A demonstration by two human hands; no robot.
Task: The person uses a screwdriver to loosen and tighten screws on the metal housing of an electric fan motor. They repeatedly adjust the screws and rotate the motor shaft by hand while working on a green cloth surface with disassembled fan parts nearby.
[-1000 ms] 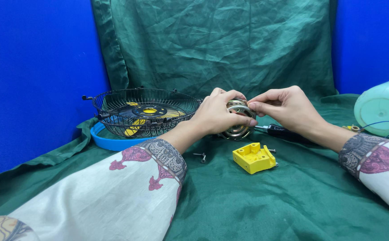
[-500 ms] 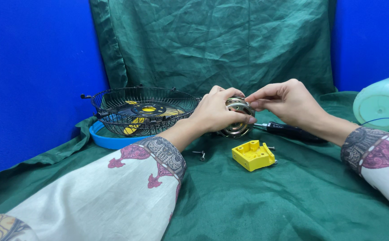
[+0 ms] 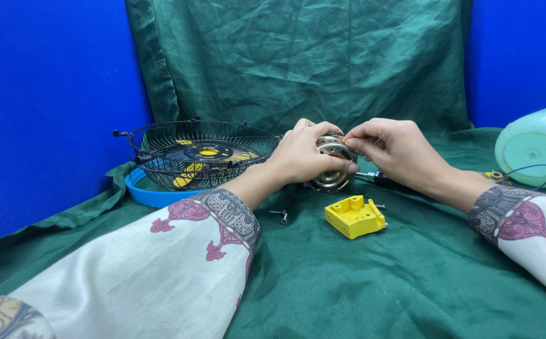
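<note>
My left hand (image 3: pixel 305 154) wraps around a round metal fan motor (image 3: pixel 332 172), which stands on edge on the green cloth (image 3: pixel 360 282). My right hand (image 3: pixel 393 150) pinches the top of the same motor with thumb and forefinger. A yellow plastic block (image 3: pixel 355 216) lies just in front of the motor. A loose screw (image 3: pixel 280 215) rests on the cloth to its left. A dark-handled screwdriver (image 3: pixel 378 178) lies under my right hand, mostly hidden.
A black wire fan guard (image 3: pixel 199 154) sits on a blue ring (image 3: pixel 147 193) at the left. A pale green plastic fan housing (image 3: pixel 537 145) with a thin wire stands at the right edge. Blue walls and draped green cloth close off the back.
My right hand has risen slightly from the motor's side to its top edge. My left hand and the motor have stayed nearly in place.
</note>
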